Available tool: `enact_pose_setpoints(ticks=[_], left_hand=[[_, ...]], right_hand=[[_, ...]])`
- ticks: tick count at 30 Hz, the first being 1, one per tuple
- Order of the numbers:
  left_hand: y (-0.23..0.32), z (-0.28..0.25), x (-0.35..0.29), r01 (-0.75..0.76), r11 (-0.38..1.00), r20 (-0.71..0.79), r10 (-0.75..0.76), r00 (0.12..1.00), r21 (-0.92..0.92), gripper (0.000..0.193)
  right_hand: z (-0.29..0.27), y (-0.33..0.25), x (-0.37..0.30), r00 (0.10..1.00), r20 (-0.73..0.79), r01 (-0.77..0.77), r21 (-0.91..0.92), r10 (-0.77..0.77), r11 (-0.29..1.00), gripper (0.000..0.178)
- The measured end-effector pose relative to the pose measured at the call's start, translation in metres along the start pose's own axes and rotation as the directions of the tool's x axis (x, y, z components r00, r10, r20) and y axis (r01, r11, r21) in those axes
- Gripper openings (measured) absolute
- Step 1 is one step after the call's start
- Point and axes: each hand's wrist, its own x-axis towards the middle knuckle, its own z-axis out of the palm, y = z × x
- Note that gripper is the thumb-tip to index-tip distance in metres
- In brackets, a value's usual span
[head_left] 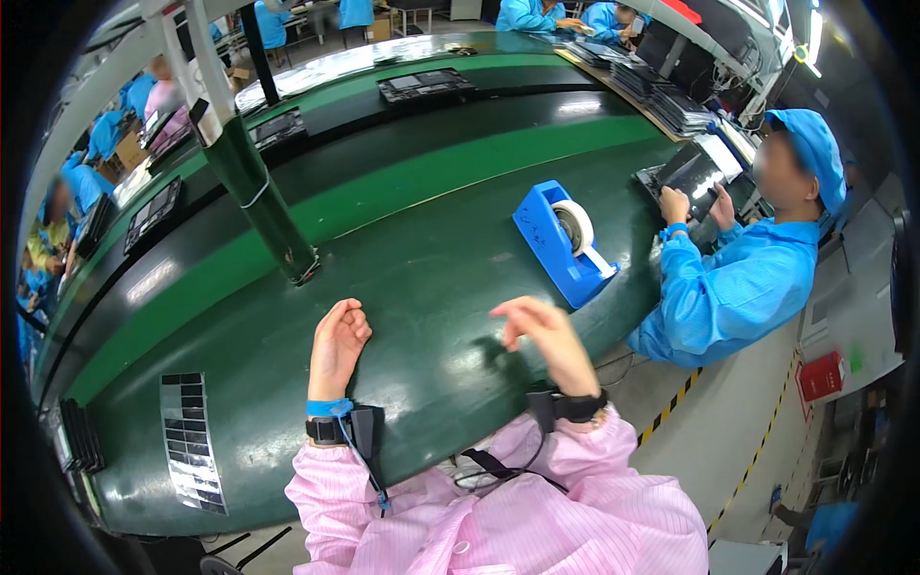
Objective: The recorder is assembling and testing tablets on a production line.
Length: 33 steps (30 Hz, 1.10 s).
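My left hand (339,347) rests at the green tabletop, its fingers loosely curled with nothing visible in them. A blue band with a cord circles that wrist. To the right, my right hand (544,331) hovers over the table and casts a shadow on it. Its index finger reaches leftward, the others are bent, and no object shows in it. Black straps with small black boxes sit on both wrists. Beyond my right hand stands a blue tape dispenser (548,238) with a white roll. A sheet of dark rectangular stickers (188,443) lies on the table at the left.
A green-wrapped post (251,196) rises beyond my left hand. At the right a co-worker (743,283) in blue holds a dark glossy panel (692,180). Dark electronic units (422,85) lie along the far line. Black panels are stacked at the far right (661,96) and left (81,436).
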Motion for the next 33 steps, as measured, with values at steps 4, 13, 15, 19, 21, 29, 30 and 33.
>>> enact_pose_setpoints(ticks=[4, 13, 15, 19, 21, 29, 30, 33], left_hand=[[-0.004, 0.003, 0.006, 0.009, 1.000, 0.014, -0.010, 1.000, 0.010, 0.018], [-0.005, 0.005, 0.006, 0.000, 1.000, 0.010, 0.000, 1.000, 0.006, 0.019], [-0.004, 0.004, 0.006, -0.004, 1.000, 0.014, 0.004, 1.000, 0.009, 0.019], [-0.003, 0.004, 0.005, -0.002, 1.000, 0.003, 0.002, 1.000, 0.001, 0.019], [-0.005, 0.006, 0.004, -0.009, 1.000, 0.022, 0.009, 1.000, 0.000, 0.019], [-0.002, 0.004, 0.003, -0.030, 1.000, 0.062, 0.030, 0.998, -0.004, 0.019], [-0.003, 0.004, 0.004, -0.029, 1.000, 0.060, 0.029, 0.998, -0.004, 0.018], [-0.004, 0.003, 0.006, -0.020, 1.000, 0.057, 0.020, 0.998, 0.007, 0.018]], right_hand=[[-0.069, -0.024, -0.017, 0.824, -0.477, 0.071, -0.449, -0.306, 0.891, 0.017], [-0.140, -0.012, 0.016, 0.781, -0.433, -0.244, -0.875, -0.450, 0.417, 0.020], [-0.143, -0.011, 0.021, 0.809, -0.433, -0.262, -0.871, -0.398, 0.415, 0.021], [-0.146, -0.011, 0.027, 0.827, -0.457, -0.289, -0.845, -0.328, 0.450, 0.020], [-0.146, -0.015, 0.024, 0.826, -0.462, -0.289, -0.839, -0.323, 0.461, 0.019], [-0.130, -0.033, 0.038, 0.804, -0.545, -0.300, -0.716, -0.237, 0.631, 0.015], [-0.128, -0.040, 0.036, 0.800, -0.552, -0.307, -0.713, -0.235, 0.631, 0.015], [-0.129, -0.045, 0.034, 0.842, -0.513, -0.285, -0.682, -0.164, 0.673, 0.015]])
